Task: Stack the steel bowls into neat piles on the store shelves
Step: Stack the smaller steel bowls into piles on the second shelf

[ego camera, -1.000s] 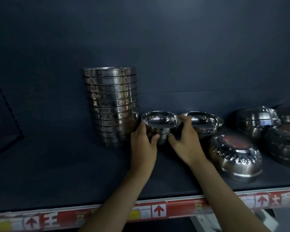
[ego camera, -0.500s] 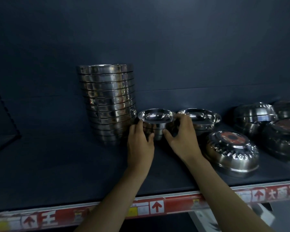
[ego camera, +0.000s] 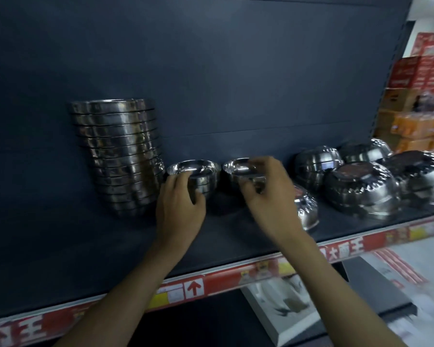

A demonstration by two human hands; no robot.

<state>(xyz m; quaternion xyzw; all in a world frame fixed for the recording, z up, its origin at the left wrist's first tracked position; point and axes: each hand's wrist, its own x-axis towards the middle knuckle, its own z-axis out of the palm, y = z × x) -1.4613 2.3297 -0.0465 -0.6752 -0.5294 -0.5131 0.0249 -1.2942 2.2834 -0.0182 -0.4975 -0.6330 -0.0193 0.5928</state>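
Tall leaning steel bowl stack [ego camera: 120, 156], two short upright piles [ego camera: 194, 175] beside it, overturned bowls [ego camera: 358, 189] rightward.

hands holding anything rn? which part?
Left hand holds the left small bowl stack by its front side, below the rim. Right hand pinches the near rim of the right small bowl. Both bowls appear to rest on the shelf.
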